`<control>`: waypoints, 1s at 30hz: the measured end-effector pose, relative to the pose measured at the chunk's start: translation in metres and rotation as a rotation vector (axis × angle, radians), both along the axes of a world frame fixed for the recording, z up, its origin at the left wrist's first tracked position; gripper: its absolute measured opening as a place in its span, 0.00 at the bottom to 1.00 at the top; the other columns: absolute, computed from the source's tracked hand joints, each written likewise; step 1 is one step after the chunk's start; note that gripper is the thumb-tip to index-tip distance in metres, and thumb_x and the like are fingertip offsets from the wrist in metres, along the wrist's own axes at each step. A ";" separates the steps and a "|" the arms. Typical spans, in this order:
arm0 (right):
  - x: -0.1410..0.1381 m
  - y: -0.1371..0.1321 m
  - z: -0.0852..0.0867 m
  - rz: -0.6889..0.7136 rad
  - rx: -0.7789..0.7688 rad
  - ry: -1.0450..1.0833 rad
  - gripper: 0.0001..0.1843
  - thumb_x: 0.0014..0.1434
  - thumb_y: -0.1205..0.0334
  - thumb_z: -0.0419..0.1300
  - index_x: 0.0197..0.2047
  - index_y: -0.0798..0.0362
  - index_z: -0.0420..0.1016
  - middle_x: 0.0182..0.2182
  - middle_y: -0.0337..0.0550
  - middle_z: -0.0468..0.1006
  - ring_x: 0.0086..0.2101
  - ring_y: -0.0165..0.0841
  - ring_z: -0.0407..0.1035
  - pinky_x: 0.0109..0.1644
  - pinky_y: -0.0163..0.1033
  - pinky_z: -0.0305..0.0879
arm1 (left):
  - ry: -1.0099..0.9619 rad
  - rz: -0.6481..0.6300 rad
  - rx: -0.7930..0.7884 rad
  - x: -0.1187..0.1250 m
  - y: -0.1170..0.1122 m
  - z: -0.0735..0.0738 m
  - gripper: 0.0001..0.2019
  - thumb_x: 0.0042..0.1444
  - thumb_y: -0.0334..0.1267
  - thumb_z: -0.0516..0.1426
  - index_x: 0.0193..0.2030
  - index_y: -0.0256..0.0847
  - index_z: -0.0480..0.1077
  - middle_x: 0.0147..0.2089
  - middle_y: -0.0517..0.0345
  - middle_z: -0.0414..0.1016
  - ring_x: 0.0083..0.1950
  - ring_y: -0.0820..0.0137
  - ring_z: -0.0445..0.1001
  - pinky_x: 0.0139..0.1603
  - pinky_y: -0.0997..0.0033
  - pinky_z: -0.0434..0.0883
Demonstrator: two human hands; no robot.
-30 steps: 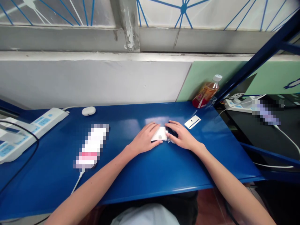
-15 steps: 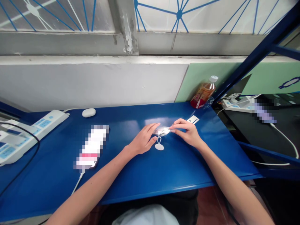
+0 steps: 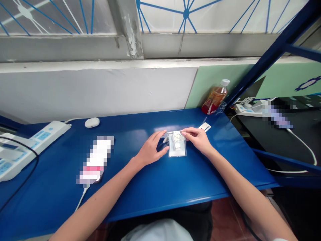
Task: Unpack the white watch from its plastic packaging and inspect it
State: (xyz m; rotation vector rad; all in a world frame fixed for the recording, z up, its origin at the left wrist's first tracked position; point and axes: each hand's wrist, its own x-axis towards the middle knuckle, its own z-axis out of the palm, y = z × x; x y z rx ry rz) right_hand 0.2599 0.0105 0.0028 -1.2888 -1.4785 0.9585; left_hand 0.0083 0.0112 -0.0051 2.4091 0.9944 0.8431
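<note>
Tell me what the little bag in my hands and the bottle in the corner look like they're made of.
The small bag looks like thin clear plastic film, glossy; a white watch shows through it. The bottle looks like clear plastic too, with amber drink visible inside, a white cap and a red label. Neither can be confirmed by sight alone.

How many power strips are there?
2. One white power strip lies at the left end of the blue table. Another power strip sits on the dark surface to the right, behind the blue post. More may be out of view.
</note>
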 end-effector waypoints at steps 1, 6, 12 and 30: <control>-0.001 0.000 -0.004 -0.001 0.004 -0.021 0.16 0.56 0.50 0.65 0.37 0.54 0.83 0.33 0.46 0.83 0.30 0.36 0.75 0.33 0.41 0.71 | 0.015 -0.006 0.000 0.000 0.000 0.000 0.34 0.62 0.45 0.58 0.71 0.43 0.48 0.69 0.42 0.60 0.68 0.55 0.62 0.66 0.51 0.64; -0.007 0.000 -0.016 -0.028 0.046 -0.149 0.14 0.57 0.52 0.63 0.39 0.54 0.82 0.34 0.49 0.81 0.33 0.40 0.75 0.38 0.46 0.72 | 0.151 -0.114 -0.009 0.001 0.002 0.002 0.50 0.53 0.53 0.65 0.74 0.42 0.42 0.72 0.41 0.53 0.72 0.51 0.54 0.70 0.47 0.58; 0.005 -0.004 -0.001 0.133 0.292 -0.489 0.22 0.61 0.54 0.61 0.56 0.52 0.75 0.55 0.55 0.74 0.56 0.47 0.67 0.61 0.56 0.63 | 0.202 -0.111 -0.037 0.002 0.003 0.001 0.44 0.52 0.52 0.65 0.71 0.41 0.52 0.71 0.41 0.58 0.71 0.49 0.57 0.68 0.47 0.60; 0.018 -0.008 0.011 0.468 0.045 -0.676 0.54 0.47 0.46 0.71 0.71 0.55 0.54 0.68 0.58 0.59 0.69 0.57 0.45 0.68 0.62 0.53 | 0.262 -0.118 -0.017 0.001 0.007 -0.006 0.48 0.55 0.62 0.59 0.74 0.39 0.45 0.73 0.41 0.51 0.73 0.50 0.52 0.70 0.47 0.56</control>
